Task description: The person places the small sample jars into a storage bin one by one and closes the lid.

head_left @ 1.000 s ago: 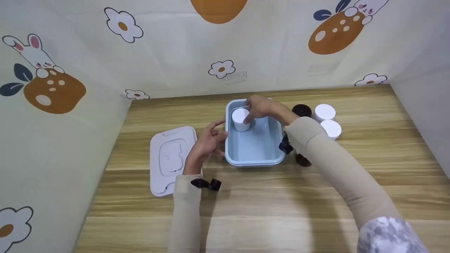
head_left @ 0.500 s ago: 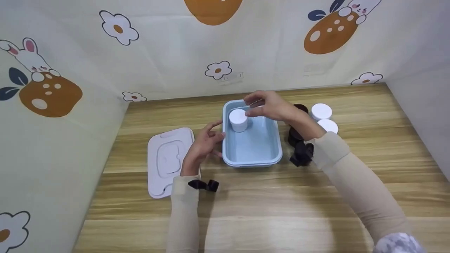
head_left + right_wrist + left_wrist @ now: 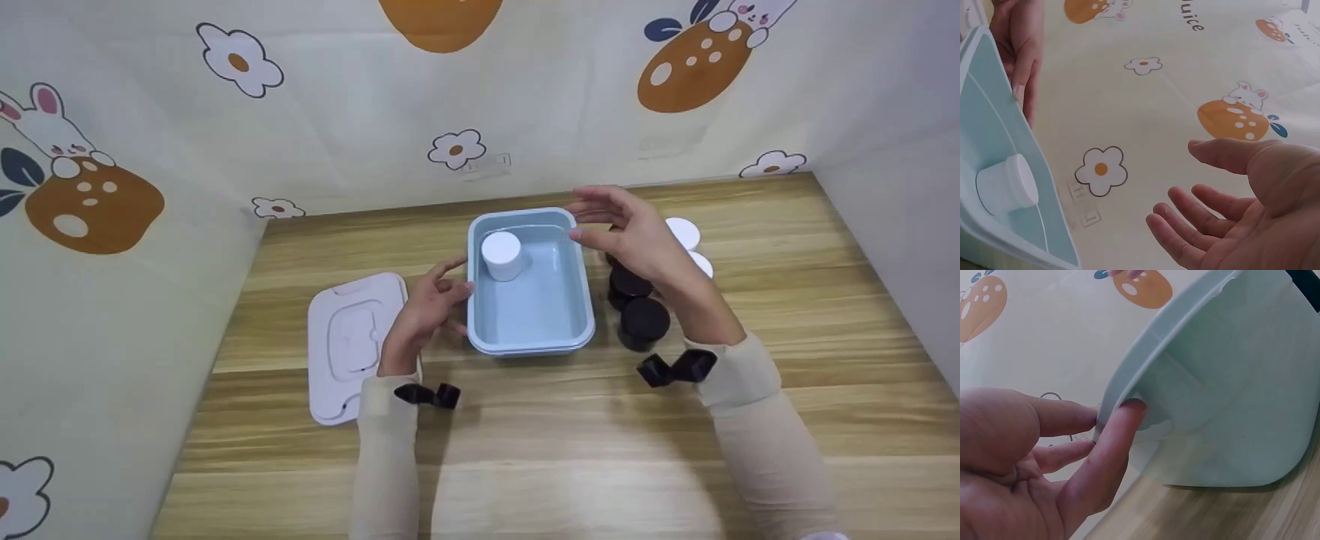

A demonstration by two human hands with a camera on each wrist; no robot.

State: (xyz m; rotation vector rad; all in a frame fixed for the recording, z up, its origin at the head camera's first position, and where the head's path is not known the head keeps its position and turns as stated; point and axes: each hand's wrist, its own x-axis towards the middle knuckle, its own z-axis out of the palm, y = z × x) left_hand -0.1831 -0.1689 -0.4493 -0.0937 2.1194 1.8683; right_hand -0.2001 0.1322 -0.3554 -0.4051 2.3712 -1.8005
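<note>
A light blue rectangular plastic bin [image 3: 532,315] stands on the wooden table. Inside, near its far left corner, sits a white lidded jar [image 3: 502,256], upright. My left hand [image 3: 427,311] touches the bin's left side from outside; in the left wrist view one finger [image 3: 1109,455] reaches under the rim while other fingertips meet its outer edge. My right hand [image 3: 637,236] hovers beside the bin's far right corner, fingers spread and holding nothing. Below and beside it stand several black-lidded jars, the nearest black jar [image 3: 643,324] fully visible. White jars [image 3: 683,232] are partly hidden behind the hand.
A white lid [image 3: 352,337] with a moulded recess lies left of the bin, partly covered by my left hand and forearm. A patterned wall covering [image 3: 345,127] borders the back of the table [image 3: 540,435]. Black wrist cameras [image 3: 679,367] are strapped over my sleeves.
My right hand has let go of the white jar inside the bin and moved out to the right, over the other jars. My left hand has stayed at the bin's side.
</note>
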